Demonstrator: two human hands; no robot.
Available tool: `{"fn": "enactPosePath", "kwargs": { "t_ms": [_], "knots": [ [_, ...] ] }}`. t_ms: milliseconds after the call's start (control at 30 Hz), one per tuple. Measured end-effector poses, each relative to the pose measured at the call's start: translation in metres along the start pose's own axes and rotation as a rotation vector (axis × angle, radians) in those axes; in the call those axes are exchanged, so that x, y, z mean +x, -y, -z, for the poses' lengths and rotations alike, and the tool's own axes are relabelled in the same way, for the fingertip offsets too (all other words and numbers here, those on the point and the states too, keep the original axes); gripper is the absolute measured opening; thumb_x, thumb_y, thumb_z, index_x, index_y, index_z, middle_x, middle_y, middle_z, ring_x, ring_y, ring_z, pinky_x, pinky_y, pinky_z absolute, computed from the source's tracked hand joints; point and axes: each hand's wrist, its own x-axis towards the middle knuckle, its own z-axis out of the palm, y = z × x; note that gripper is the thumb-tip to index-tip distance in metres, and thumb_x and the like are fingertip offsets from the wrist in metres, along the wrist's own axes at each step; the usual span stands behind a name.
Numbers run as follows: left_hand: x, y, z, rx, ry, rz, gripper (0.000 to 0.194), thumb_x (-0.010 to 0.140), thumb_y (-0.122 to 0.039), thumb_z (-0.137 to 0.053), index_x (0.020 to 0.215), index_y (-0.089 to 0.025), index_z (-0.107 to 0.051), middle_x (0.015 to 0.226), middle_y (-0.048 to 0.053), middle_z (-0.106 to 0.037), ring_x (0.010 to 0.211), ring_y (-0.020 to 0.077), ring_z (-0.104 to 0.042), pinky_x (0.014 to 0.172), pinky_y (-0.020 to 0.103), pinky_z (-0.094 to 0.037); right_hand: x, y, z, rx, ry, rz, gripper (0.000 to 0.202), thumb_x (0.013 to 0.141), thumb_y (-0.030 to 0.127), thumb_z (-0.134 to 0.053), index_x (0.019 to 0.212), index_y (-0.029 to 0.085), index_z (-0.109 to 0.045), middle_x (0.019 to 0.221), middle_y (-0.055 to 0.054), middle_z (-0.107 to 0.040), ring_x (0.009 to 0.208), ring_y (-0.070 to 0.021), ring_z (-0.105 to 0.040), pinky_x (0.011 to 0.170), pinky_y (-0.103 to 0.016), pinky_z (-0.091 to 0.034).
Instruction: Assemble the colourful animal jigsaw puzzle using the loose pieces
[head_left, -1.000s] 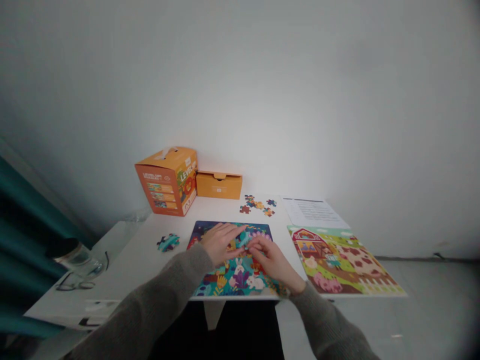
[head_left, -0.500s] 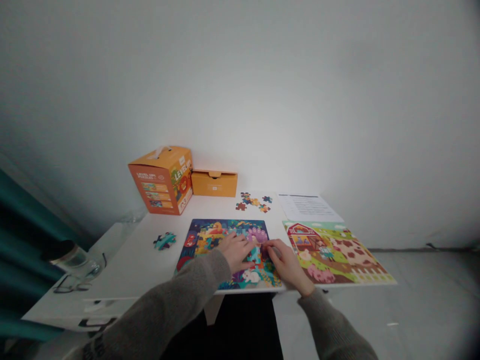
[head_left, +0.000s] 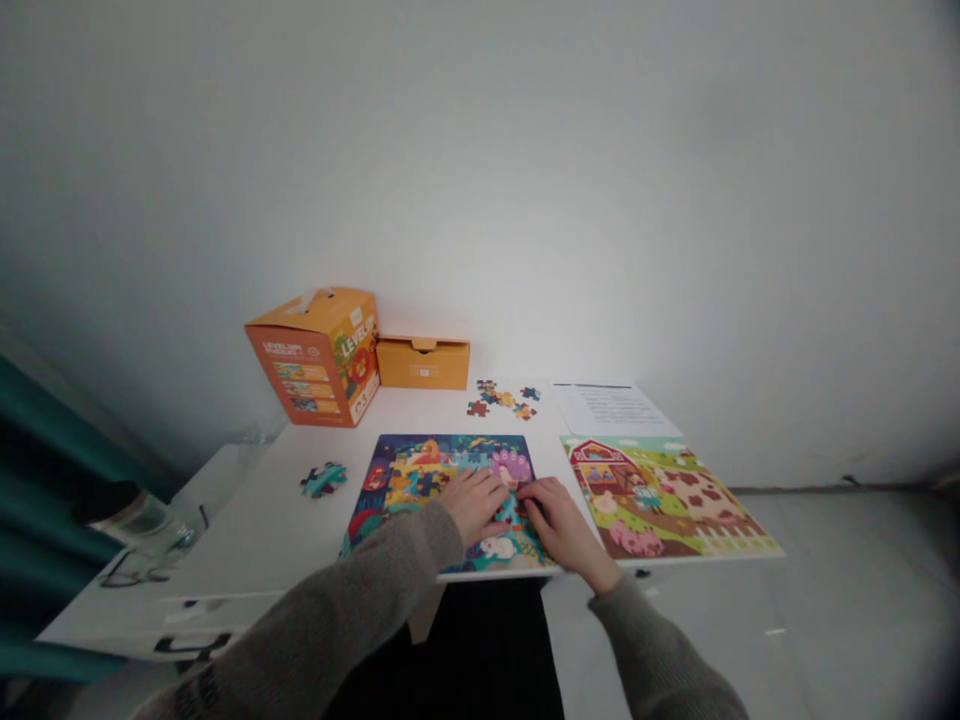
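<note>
A colourful jigsaw puzzle [head_left: 382, 500] lies on the table's front edge, much of it fitted together. My left hand [head_left: 472, 503] rests flat across its middle with the fingers stretched out, covering some of the picture. At the right part of the puzzle, my right hand [head_left: 559, 520] has thumb and forefinger brought together low over the surface. A puzzle piece seems to be in that pinch, mostly hidden by the fingers. Both hands are close together, just below the purple figure [head_left: 512, 466].
Loose puzzle pieces [head_left: 501, 399] lie behind the puzzle, and a small pile of pieces [head_left: 324, 479] sits to its left. An orange puzzle box [head_left: 315, 360] and a yellow box [head_left: 424, 365] stand at the back. A farm picture [head_left: 667, 500], paper sheet [head_left: 615, 408], glass bottle [head_left: 146, 525] and eyeglasses [head_left: 135, 570] are also there.
My right hand's fingertips have shifted slightly left and lower onto the puzzle; the dark piece seen at them is now mostly covered. My left hand stays flat. The view has shifted slightly.
</note>
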Motion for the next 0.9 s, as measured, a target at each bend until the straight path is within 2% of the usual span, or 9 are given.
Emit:
{"fn": "enactPosePath", "kwargs": {
  "t_ms": [300, 667, 767, 900],
  "knots": [
    [-0.001, 0.001, -0.007, -0.043, -0.041, -0.011, 0.035, 0.087, -0.051, -0.067, 0.101, -0.019, -0.063, 0.105, 0.007, -0.065, 0.101, 0.0248, -0.056, 0.085, 0.037, -0.042, 0.0, -0.001, 0.002, 0.056, -0.025, -0.035, 0.019, 0.098, 0.021, -0.046, 0.101, 0.025, -0.065, 0.097, -0.006, -0.066, 0.096, -0.0237, -0.058, 0.087, -0.04, -0.046],
    [-0.002, 0.002, -0.014, -0.048, -0.02, -0.025, 0.031, 0.085, -0.049, -0.071, 0.098, -0.022, -0.064, 0.104, 0.005, -0.064, 0.102, 0.0246, -0.055, 0.084, 0.036, -0.04, 0.0, -0.003, 0.001, 0.083, -0.024, -0.058, 0.019, 0.097, 0.021, -0.047, 0.101, 0.024, -0.065, 0.097, -0.006, -0.066, 0.096, -0.0231, -0.058, 0.089, -0.04, -0.046],
    [-0.003, 0.001, -0.011, -0.056, -0.028, -0.026, 0.028, 0.088, -0.047, -0.067, 0.101, -0.021, -0.064, 0.101, 0.005, -0.064, 0.1, 0.0245, -0.056, 0.084, 0.037, -0.041, 0.0, -0.005, 0.001, 0.086, -0.029, -0.061, 0.018, 0.097, 0.021, -0.047, 0.102, 0.023, -0.065, 0.098, -0.007, -0.066, 0.097, -0.0232, -0.058, 0.089, -0.04, -0.046],
    [-0.003, 0.006, 0.003, -0.136, -0.053, 0.025, 0.025, 0.09, -0.041, -0.066, 0.105, -0.021, -0.063, 0.105, 0.006, -0.064, 0.101, 0.0247, -0.057, 0.088, 0.038, -0.044, 0.0, -0.004, 0.002, 0.096, -0.034, -0.057, 0.018, 0.097, 0.021, -0.047, 0.102, 0.023, -0.065, 0.098, -0.007, -0.066, 0.097, -0.0228, -0.059, 0.089, -0.04, -0.047]
  ]
}}
